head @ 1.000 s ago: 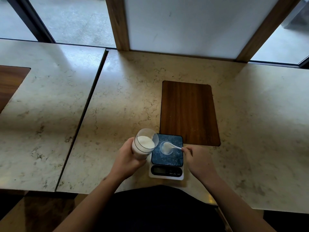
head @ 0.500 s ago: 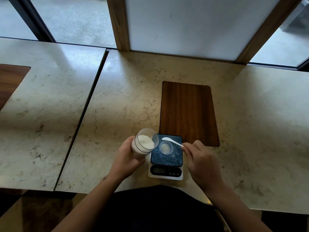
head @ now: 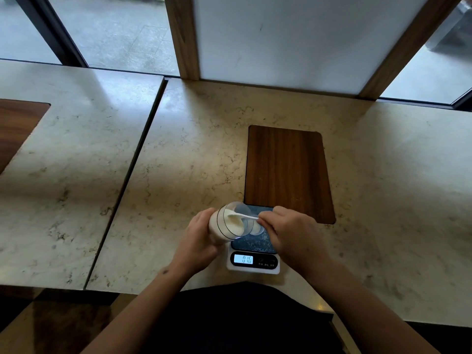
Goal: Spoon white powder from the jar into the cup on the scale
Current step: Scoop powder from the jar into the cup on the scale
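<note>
My left hand (head: 198, 238) grips a clear jar (head: 228, 222) of white powder, tilted with its mouth facing right over the scale's left edge. My right hand (head: 291, 233) pinches the handle of a white spoon (head: 242, 216) whose bowl reaches into the jar's mouth and touches the powder. A small clear cup (head: 256, 227) stands on the blue platform of the white digital scale (head: 252, 260), partly hidden behind the jar and my right hand. The scale's display is lit.
A dark wooden inlay (head: 287, 172) lies in the marble counter (head: 194, 154) just behind the scale. A second counter slab (head: 66, 162) is at the left across a narrow gap. A white panel with wooden posts and windows stands behind.
The spoon has moved left from above the cup into the jar's mouth. The jar has tipped further toward the right, and my right hand has come closer to it.
</note>
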